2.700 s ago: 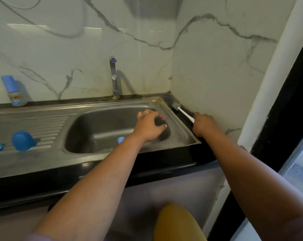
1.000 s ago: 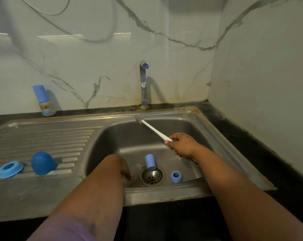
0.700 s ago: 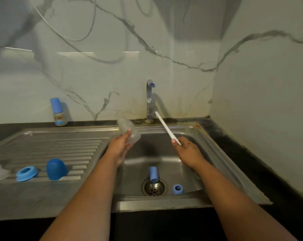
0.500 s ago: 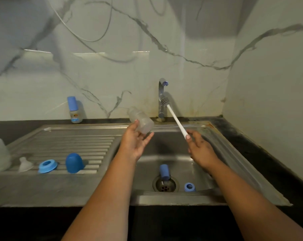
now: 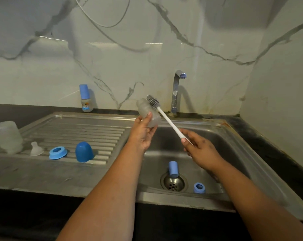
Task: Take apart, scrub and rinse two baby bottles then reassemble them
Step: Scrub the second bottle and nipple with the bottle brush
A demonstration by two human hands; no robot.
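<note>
Half a second ago the brush head stood up by the tap; now it sits against the upper end of the clear bottle body, though I cannot tell whether that end is the mouth. Going left to right: at nine o'clock on the drainboard [image 5: 88, 129] stands an upturned clear bottle body [image 5: 7, 136], then a teat [image 5: 36, 149], a blue collar ring [image 5: 57, 152] and a blue cap [image 5: 83, 152]; a third, still-assembled bottle [image 5: 85, 99] waits at the wall at eleven. Near centre the left hand [image 5: 143, 134] holds the small clear bottle [image 5: 148, 113], fingers curled round it, tilted up toward twelve. The right hand [image 5: 200, 150] pinches the white handle of the bottle brush [image 5: 166, 119]. Down in the sink [image 5: 234, 153] at five o'clock lie a light-blue cap [image 5: 173, 169] by the drain and a small ring [image 5: 199, 187]. Scrubbing the second bottle looks just under way; next the bristles must go inside the bottle, with no water running.
</note>
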